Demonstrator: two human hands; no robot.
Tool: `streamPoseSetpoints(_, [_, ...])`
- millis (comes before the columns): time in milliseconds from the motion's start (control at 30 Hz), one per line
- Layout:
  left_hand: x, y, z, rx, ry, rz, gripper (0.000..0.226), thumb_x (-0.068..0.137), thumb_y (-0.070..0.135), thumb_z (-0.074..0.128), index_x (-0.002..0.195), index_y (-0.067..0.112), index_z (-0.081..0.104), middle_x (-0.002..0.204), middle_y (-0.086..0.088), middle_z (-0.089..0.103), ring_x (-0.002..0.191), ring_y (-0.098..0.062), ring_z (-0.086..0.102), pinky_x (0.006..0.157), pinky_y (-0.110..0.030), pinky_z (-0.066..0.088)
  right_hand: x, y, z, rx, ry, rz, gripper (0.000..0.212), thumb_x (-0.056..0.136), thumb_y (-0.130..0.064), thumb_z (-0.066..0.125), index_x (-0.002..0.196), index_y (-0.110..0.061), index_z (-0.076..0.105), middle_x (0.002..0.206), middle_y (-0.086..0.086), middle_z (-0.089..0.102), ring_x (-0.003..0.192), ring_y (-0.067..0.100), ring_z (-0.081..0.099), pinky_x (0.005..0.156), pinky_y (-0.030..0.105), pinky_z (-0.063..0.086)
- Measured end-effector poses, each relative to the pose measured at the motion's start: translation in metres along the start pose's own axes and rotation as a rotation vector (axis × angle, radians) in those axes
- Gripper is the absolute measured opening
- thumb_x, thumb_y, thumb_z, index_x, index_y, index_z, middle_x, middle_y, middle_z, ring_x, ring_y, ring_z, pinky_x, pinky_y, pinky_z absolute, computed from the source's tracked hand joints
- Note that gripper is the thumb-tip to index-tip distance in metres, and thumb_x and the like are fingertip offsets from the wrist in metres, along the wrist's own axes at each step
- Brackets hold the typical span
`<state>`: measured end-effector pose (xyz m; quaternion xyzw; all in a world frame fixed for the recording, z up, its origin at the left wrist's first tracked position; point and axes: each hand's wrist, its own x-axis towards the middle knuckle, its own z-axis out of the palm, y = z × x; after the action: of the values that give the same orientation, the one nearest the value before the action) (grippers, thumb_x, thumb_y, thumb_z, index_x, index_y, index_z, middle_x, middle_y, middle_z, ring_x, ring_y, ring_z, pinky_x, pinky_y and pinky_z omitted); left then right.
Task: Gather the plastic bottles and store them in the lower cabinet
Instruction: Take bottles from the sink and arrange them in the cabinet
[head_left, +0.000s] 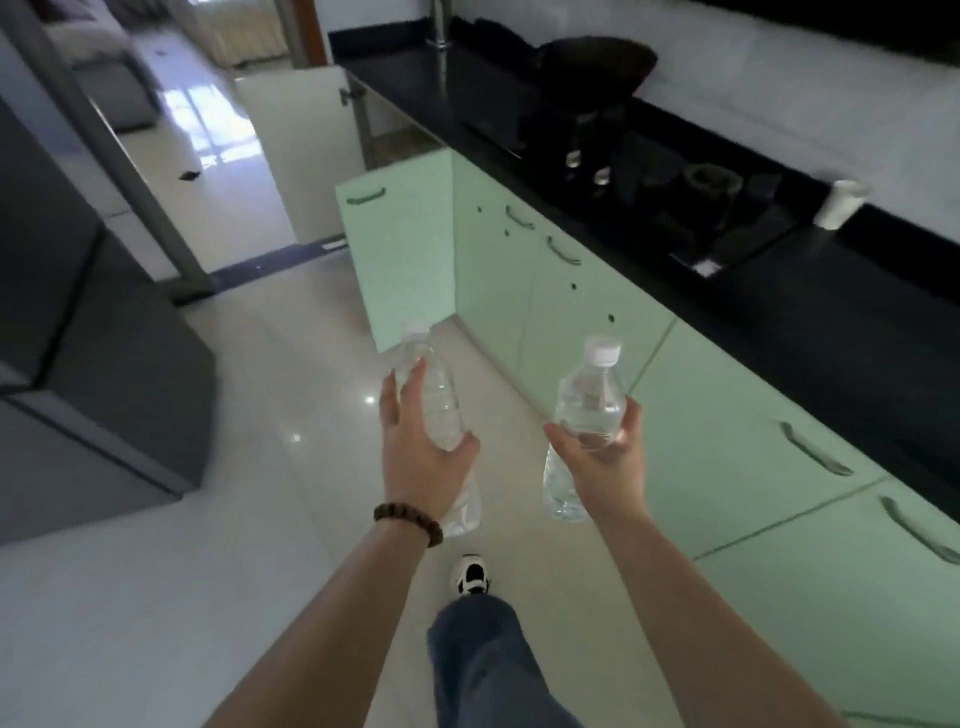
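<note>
My left hand (421, 457) grips a clear plastic bottle (436, 400) with a white cap, held upright over the floor. My right hand (602, 457) grips a second clear bottle (587, 405), also white-capped and upright. Both hands are out in front of me, side by side. To the right runs a row of pale green lower cabinets (727, 441) under a black countertop. One green cabinet door (400, 249) at the far end stands open into the walkway, ahead of the bottles. What is inside that cabinet is hidden from here.
A black countertop (831, 322) carries a dark wok (597, 67), a stove (675, 187) and a white cup (839, 202). A grey unit (104, 364) stands on the left. Glossy white floor tiles (260, 415) lie between. My foot (472, 574) is on the floor below my hands.
</note>
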<state>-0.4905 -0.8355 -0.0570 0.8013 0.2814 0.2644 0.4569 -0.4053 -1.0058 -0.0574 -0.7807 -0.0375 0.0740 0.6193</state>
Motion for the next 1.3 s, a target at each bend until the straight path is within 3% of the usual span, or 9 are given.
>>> streamPoseSetpoints(267, [0.186, -0.030, -0.026, 0.177, 0.131, -0.058, 0.092, 0.071, 0.019, 0.078, 0.146, 0.034, 0.027, 0.159, 0.003, 0.012, 0.108, 0.034, 0.000, 0.087, 0.000, 0.017, 0.160, -0.052, 0.163, 0.041, -0.226, -0.040, 0.062, 0.063, -0.030, 0.085, 0.111, -0.034, 0.046, 0.100, -0.007, 0.065, 0.087, 0.017, 0.067, 0.075, 0.030, 0.051])
streamPoseSetpoints(367, [0.238, -0.043, -0.037, 0.215, 0.185, -0.085, 0.094, 0.069, 0.019, 0.081, 0.146, 0.033, 0.028, 0.159, 0.001, 0.013, 0.115, 0.025, 0.008, 0.093, -0.006, 0.016, 0.200, -0.069, 0.216, 0.044, -0.308, -0.071, 0.060, 0.061, -0.036, 0.084, 0.106, -0.042, 0.045, 0.098, -0.009, 0.066, 0.084, 0.012, 0.068, 0.071, 0.022, 0.049])
streamPoseSetpoints(500, [0.294, -0.068, -0.056, 0.224, 0.230, -0.151, 0.095, 0.070, 0.020, 0.081, 0.146, 0.034, 0.026, 0.159, 0.000, 0.013, 0.136, -0.008, 0.023, 0.096, -0.009, 0.019, 0.242, -0.083, 0.280, 0.027, -0.382, -0.121, 0.060, 0.061, -0.038, 0.083, 0.105, -0.044, 0.043, 0.098, -0.011, 0.063, 0.080, 0.004, 0.066, 0.064, 0.009, 0.046])
streamPoseSetpoints(600, [0.336, -0.093, -0.071, 0.223, 0.252, -0.173, 0.094, 0.070, 0.020, 0.081, 0.146, 0.031, 0.027, 0.158, -0.002, 0.016, 0.138, -0.019, 0.029, 0.098, -0.019, 0.029, 0.270, -0.089, 0.327, -0.013, -0.418, -0.155, 0.064, 0.065, -0.033, 0.085, 0.115, -0.031, 0.044, 0.100, -0.006, 0.063, 0.082, 0.009, 0.067, 0.063, 0.011, 0.047])
streamPoseSetpoints(700, [0.382, -0.121, -0.087, 0.211, 0.283, -0.188, 0.094, 0.070, 0.021, 0.081, 0.146, 0.032, 0.028, 0.157, -0.002, 0.017, 0.136, -0.018, 0.030, 0.098, -0.024, 0.030, 0.299, -0.092, 0.382, -0.026, -0.430, -0.167, 0.067, 0.067, -0.029, 0.085, 0.120, -0.019, 0.045, 0.102, -0.001, 0.063, 0.084, 0.014, 0.067, 0.065, 0.013, 0.048])
streamPoseSetpoints(900, [0.503, -0.184, -0.135, 0.151, 0.293, -0.166, 0.092, 0.071, 0.017, 0.079, 0.145, 0.036, 0.027, 0.158, -0.003, 0.017, 0.138, -0.005, 0.015, 0.102, -0.019, 0.018, 0.355, -0.115, 0.524, -0.012, -0.423, -0.130, 0.070, 0.069, -0.031, 0.083, 0.124, -0.020, 0.040, 0.107, 0.001, 0.059, 0.088, 0.013, 0.065, 0.061, 0.007, 0.047])
streamPoseSetpoints(1033, [0.598, -0.214, -0.178, 0.164, 0.262, -0.142, 0.090, 0.072, 0.018, 0.078, 0.145, 0.033, 0.028, 0.158, -0.003, 0.020, 0.141, -0.007, 0.012, 0.100, -0.012, 0.015, 0.392, -0.152, 0.615, 0.004, -0.374, -0.079, 0.072, 0.069, -0.030, 0.083, 0.125, -0.020, 0.040, 0.111, 0.002, 0.057, 0.092, 0.014, 0.062, 0.077, 0.023, 0.053])
streamPoseSetpoints(1167, [0.684, -0.234, -0.205, 0.148, 0.247, -0.122, 0.092, 0.070, 0.016, 0.080, 0.146, 0.031, 0.030, 0.157, -0.002, 0.019, 0.142, -0.010, 0.015, 0.104, -0.022, 0.021, 0.433, -0.174, 0.679, 0.030, -0.314, -0.036, 0.068, 0.067, -0.032, 0.084, 0.121, -0.022, 0.044, 0.112, 0.004, 0.058, 0.099, 0.021, 0.061, 0.081, 0.030, 0.053])
streamPoseSetpoints(1300, [0.757, -0.252, -0.208, 0.127, 0.218, -0.101, 0.094, 0.068, 0.011, 0.080, 0.146, 0.029, 0.032, 0.155, -0.005, 0.024, 0.139, -0.011, 0.020, 0.098, -0.009, 0.019, 0.476, -0.181, 0.717, 0.030, -0.236, 0.000, 0.067, 0.068, -0.032, 0.082, 0.123, -0.023, 0.045, 0.113, -0.001, 0.059, 0.098, 0.016, 0.061, 0.088, 0.036, 0.052])
